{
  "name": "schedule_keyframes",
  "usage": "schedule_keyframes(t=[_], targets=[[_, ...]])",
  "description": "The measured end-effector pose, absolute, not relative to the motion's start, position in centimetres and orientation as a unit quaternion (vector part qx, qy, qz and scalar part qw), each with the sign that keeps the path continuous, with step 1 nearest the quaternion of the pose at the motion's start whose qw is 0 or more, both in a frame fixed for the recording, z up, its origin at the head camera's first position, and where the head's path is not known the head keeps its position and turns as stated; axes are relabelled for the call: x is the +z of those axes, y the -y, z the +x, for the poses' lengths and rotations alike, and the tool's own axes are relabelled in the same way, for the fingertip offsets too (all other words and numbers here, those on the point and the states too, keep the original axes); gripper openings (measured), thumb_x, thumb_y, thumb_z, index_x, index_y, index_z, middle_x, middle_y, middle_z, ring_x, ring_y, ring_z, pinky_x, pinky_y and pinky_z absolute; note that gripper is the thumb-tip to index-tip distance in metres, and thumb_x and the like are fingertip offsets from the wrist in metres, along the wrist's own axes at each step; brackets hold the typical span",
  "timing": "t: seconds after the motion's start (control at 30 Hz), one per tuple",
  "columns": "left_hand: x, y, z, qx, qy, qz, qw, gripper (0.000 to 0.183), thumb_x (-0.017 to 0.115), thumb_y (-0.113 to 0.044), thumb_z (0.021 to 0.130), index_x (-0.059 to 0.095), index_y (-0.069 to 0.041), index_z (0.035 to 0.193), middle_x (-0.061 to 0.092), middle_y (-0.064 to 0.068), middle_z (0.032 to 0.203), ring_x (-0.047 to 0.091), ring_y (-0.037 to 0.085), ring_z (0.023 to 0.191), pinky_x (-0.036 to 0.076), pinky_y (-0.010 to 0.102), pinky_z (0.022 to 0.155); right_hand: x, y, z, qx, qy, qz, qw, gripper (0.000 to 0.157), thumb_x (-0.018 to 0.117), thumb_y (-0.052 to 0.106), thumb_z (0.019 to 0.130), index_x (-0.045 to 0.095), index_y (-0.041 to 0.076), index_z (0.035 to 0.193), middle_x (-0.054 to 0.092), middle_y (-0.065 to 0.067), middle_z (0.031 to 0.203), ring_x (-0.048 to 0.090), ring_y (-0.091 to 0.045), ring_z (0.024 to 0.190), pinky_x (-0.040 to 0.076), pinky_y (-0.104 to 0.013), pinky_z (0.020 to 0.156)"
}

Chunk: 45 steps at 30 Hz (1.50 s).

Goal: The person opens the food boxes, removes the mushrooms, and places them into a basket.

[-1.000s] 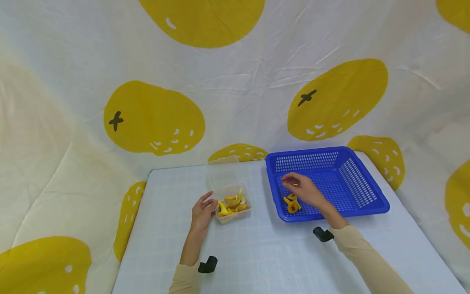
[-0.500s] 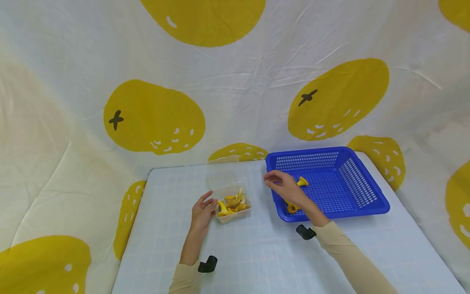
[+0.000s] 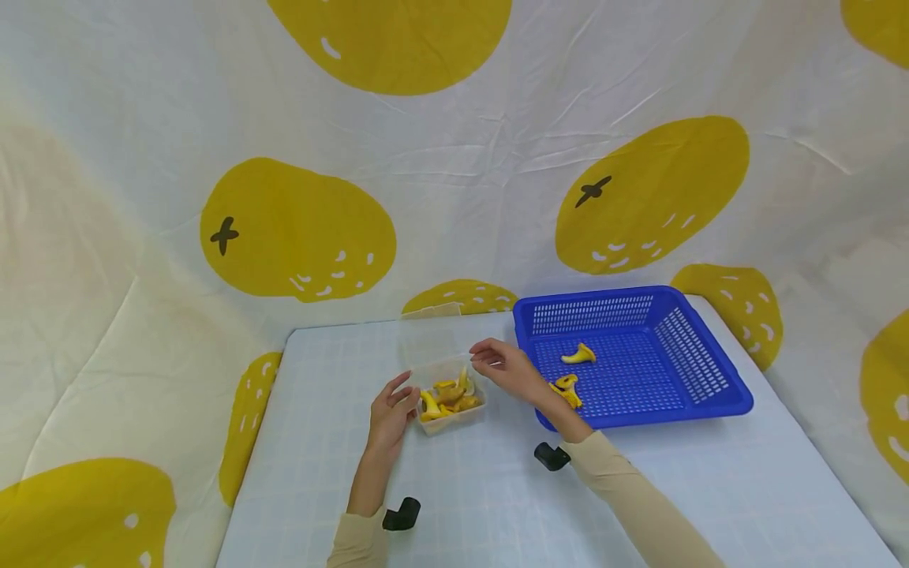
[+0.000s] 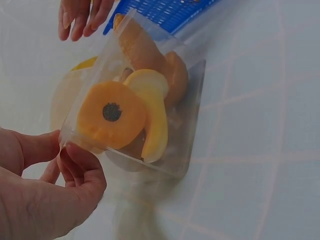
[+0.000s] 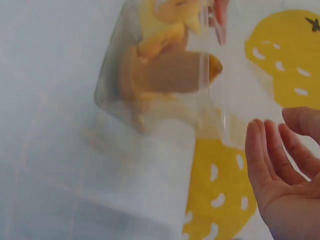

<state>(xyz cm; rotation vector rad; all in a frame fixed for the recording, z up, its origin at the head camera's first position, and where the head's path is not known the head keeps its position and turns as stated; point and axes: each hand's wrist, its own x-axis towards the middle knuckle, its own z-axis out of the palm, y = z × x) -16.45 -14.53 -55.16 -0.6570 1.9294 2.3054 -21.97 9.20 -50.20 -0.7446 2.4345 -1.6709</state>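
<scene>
Right hand [image 5: 287, 175]'s got loosely bent fingers near a clear plastic, boxy container [image 5: 111, 80] of yellow-orange, mushroom-shaped pieces [image 5: 172, 72]; white fabric with big yellow blobs [image 5: 220, 185] behind, kinda blurry.

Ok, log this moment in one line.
left hand: pinches clear rectangular plastic box; right hand: empty, near box; box: yellow mushroom-shaped pieces inside; blue perforated plastic basket: similar pieces inside

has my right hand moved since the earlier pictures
Yes, leftward in the head view: the right hand went from over the blue basket toward the clear container.
</scene>
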Motion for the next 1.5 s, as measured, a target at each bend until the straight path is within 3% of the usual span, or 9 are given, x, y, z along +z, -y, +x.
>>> schedule_keyframes(t=[0.2,0.4,0.73,1.1,1.33,1.5], targets=[[-55.0,14.5,-16.3,0.741,-0.633,-0.22,0.032,0.047,0.066,-0.013,0.089,0.053,-0.013,0.135,0.052,0.009,0.11,0.051,0.021,0.085,0.045,0.026,0.067,-51.2,-7.0,-21.7,-0.546,-0.793,-0.259,0.08,0.022,0.058,0.008,0.094,0.059,0.001,0.115,0.064,-0.013,0.105,0.061,-0.024,0.096,0.05,-0.036,0.086],[-55.0,14.3,-16.3,0.741,-0.635,-0.216,0.025,0.049,0.069,-0.017,0.088,0.053,-0.011,0.134,0.053,0.009,0.109,0.052,0.021,0.084,0.046,0.026,0.067,-52.0,-5.6,-21.5,-0.535,-0.795,-0.274,0.085,0.021,0.06,0.006,0.092,0.06,0.002,0.113,0.064,-0.015,0.104,0.062,-0.024,0.094,0.051,-0.033,0.084],[-55.0,14.3,-16.2,0.751,-0.628,-0.202,0.008,0.046,0.065,-0.007,0.089,0.053,-0.006,0.133,0.055,0.006,0.099,0.052,0.016,0.074,0.043,0.025,0.062,-53.0,-3.4,-21.3,-0.506,-0.799,-0.294,0.136,0.023,0.063,0.0,0.088,0.06,0.001,0.11,0.063,-0.018,0.108,0.06,-0.026,0.095,0.051,-0.037,0.085],[-55.1,14.3,-16.2,0.755,-0.627,-0.191,0.01,0.046,0.065,-0.007,0.09,0.052,-0.007,0.134,0.055,0.006,0.099,0.052,0.013,0.073,0.043,0.023,0.062,-53.5,-2.4,-20.7,-0.426,-0.821,-0.368,0.097,0.025,0.069,0.007,0.085,0.062,-0.006,0.104,0.064,-0.016,0.095,0.06,-0.017,0.078,0.051,-0.026,0.071],[-54.1,14.4,-15.9,0.76,-0.621,-0.19,0.022,0.047,0.064,-0.005,0.089,0.052,-0.007,0.134,0.055,0.009,0.102,0.052,0.016,0.077,0.044,0.026,0.064,-53.0,-1.5,-20.3,-0.417,-0.841,-0.327,0.11,0.024,0.072,0.011,0.083,0.063,-0.003,0.101,0.064,-0.014,0.093,0.061,-0.021,0.078,0.05,-0.026,0.071],[-54.4,14.5,-16.1,0.761,-0.617,-0.196,0.032,0.049,0.064,-0.006,0.09,0.049,-0.006,0.137,0.055,0.01,0.104,0.053,0.018,0.08,0.045,0.029,0.067,-53.2,-1.8,-20.4,-0.438,-0.841,-0.301,0.098,0.023,0.074,0.008,0.08,0.064,0.0,0.099,0.065,-0.011,0.088,0.059,-0.016,0.075,0.05,-0.024,0.069]])
